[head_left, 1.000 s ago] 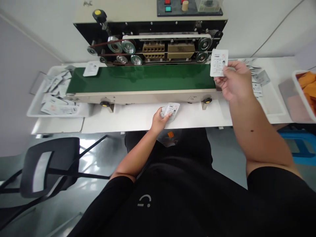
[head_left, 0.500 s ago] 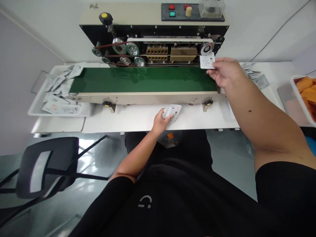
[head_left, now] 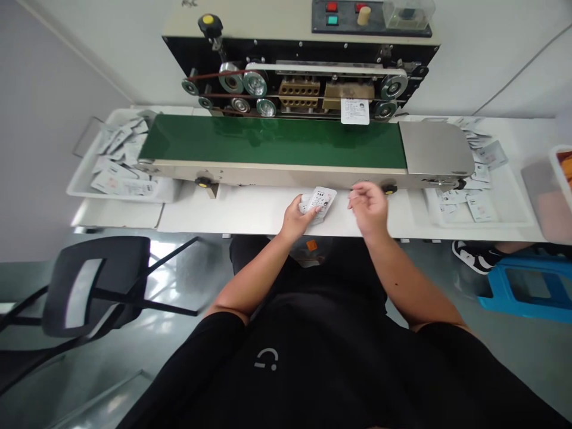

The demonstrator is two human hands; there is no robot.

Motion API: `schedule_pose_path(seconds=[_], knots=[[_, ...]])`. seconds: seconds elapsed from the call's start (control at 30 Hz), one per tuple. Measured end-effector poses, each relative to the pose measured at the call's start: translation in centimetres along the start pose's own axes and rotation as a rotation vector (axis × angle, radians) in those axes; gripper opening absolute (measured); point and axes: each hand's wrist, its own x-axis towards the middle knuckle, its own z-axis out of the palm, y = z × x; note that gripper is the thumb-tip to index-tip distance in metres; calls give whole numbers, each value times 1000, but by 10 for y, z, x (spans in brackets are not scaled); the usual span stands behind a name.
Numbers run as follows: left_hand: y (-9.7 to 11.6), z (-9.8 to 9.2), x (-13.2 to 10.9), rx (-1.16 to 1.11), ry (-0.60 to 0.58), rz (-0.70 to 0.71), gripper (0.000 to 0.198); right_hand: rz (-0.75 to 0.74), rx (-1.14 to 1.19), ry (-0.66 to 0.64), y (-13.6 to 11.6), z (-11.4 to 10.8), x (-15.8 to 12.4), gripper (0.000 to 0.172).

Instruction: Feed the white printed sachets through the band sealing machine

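A small stack of white printed sachets (head_left: 323, 200) is held in my left hand (head_left: 297, 220), thumb on top, just above the table's front edge. My right hand (head_left: 372, 210) hovers to the right of the stack, in front of the conveyor; its fingers are loosely bent and somewhat apart, slightly blurred, with nothing visible in them. On the band sealing machine (head_left: 304, 50), a single sachet (head_left: 356, 113) hangs by its upper edge below the brass block at the right. The green conveyor belt (head_left: 268, 142) runs beneath it.
At the left end of the belt stands a white tray (head_left: 75, 186) heaped with sachets. Another white tray (head_left: 504, 224) with sachets sits at the right, beside a metal plate (head_left: 435, 146). A black chair (head_left: 96, 286) is lower left, a blue stool (head_left: 504, 286) lower right, near a person's sandal (head_left: 471, 257).
My right hand has let go of the sachet at the machine and drawn back toward my left hand. That sachet has moved left along the machine. The view has shifted right.
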Motion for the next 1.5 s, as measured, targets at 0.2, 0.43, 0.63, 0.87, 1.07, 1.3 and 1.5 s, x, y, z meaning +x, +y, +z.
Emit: schedule_pose_path(seconds=[0.2,0.43,0.63,0.87,1.07,1.3,1.5], knots=[[-1,1,-1,131,-12,85,47,292,182,-193,52,43,-22,51],[0,5,-3,146,-23,109,42,265,404,-40,65,35,-15,59],[-2,4,-1,49,7,49,44,281,463,-67,67,35,-16,58],[-14,1,5,-117,49,19,50,264,496,-42,65,36,-14,52],[-21,0,9,-271,83,30,52,230,380,-120,65,35,-19,52],[-25,-2,11,-364,110,16,55,80,309,36,30,9,-10,41],[-22,-2,11,-378,103,21,53,-35,226,206,-32,-70,94,26]])
